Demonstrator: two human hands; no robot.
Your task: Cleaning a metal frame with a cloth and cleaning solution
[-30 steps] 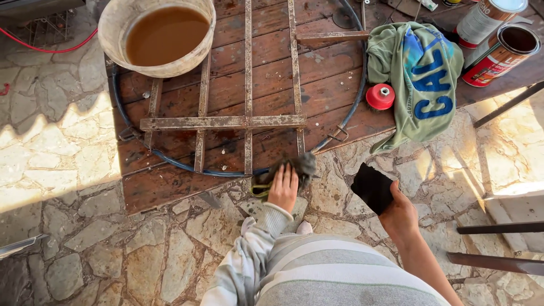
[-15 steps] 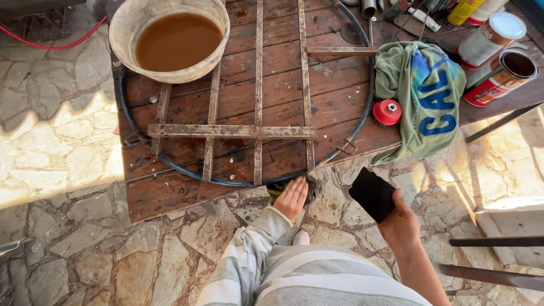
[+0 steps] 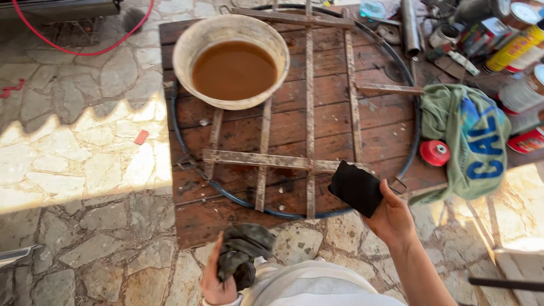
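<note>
Hands up off the table: your left hand (image 3: 218,277) bunches a grey-green rag (image 3: 242,249) near you, your right hand (image 3: 391,218) pinches a black pad (image 3: 356,187) over the round metal frame (image 3: 309,164), ready for rubbing.

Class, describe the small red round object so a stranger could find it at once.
Start at the wooden table bearing the round metal frame. Just outside the frame's right edge lies a crumpled green cloth; the red disc sits against its left side, the only bright red round thing there.

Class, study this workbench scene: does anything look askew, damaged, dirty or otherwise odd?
Yes: the round metal grille frame looks rusty and its short right-hand bar sits askew. The pale plastic basin rests on it, holding murky brown water.
</note>
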